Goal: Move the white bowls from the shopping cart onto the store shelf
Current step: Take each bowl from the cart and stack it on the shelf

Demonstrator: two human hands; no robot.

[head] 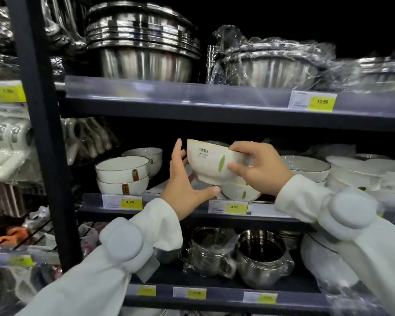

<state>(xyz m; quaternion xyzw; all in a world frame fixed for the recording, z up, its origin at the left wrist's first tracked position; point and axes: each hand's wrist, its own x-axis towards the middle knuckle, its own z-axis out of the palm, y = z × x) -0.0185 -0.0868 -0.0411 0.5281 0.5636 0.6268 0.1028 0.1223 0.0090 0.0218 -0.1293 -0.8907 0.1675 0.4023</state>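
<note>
Gripping the tilted white bowl (211, 161) from both sides, left hand (185, 181) and right hand (258, 167) raised.

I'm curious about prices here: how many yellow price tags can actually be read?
3. The 12.90 tag sits on the upper shelf edge at right; the 4.90 tag and 3.90 tag sit on the middle shelf edge. Other yellow tags are too blurred to read.
</note>
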